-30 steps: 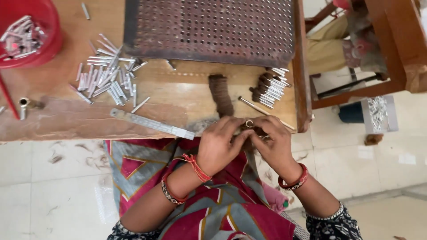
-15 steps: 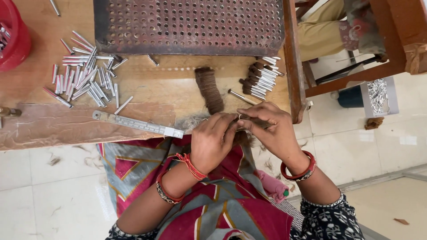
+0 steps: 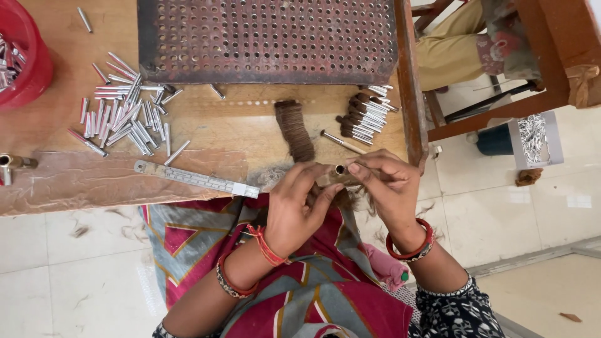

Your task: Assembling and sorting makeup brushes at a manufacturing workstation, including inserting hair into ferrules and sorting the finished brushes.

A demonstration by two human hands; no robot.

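Pinched just off the bench (image 3: 250,134) edge between left hand (image 3: 294,209) and right hand (image 3: 388,188), both closed on it: small metal ferrule (image 3: 340,170) stuffed with brown hair, probably light, slick-walled, best gripped by the tube.

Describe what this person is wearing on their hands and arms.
Both hands are bare, without gloves. The left wrist carries a red-orange thread tied round it and, further up, a dark beaded bangle. The right wrist has a red bangle with a beaded one beside it. The right arm's dark sleeve is patterned in white with a trimmed cuff.
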